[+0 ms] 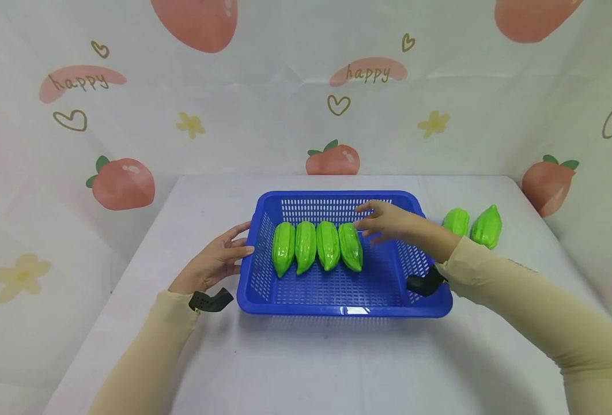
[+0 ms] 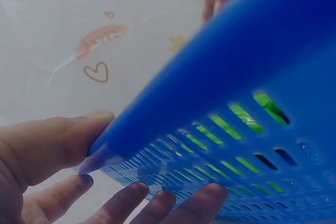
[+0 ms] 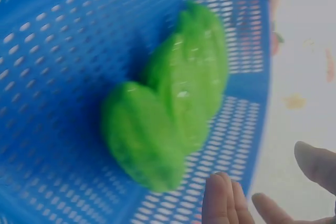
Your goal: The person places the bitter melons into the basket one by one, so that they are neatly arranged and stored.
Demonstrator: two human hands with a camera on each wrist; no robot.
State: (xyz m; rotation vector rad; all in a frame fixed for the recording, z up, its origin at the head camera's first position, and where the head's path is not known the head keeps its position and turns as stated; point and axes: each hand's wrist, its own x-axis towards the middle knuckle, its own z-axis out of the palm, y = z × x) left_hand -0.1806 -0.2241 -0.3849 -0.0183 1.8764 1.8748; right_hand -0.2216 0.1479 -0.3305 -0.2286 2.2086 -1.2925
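1. Blue basket [image 1: 264, 276] mid-table, steadied at its left wall.
2. Four green gourds [image 1: 317, 246] lined up inside; two more [image 1: 473, 225] right of it.
3. Left hand [image 1: 214, 263] touching the wall, fingers straight.
4. Right hand [image 1: 389, 221] hovering relaxed by the rightmost one, holding nothing.

— What does the person wear?
— Long, close-fitting beige sleeves on both arms, ending behind the fingers at the wrists.
— Anything else?
— A black strap-mounted device sits at each wrist, just behind the left hand [image 1: 214, 264] and the right hand [image 1: 391, 222]. Both hands are bare.
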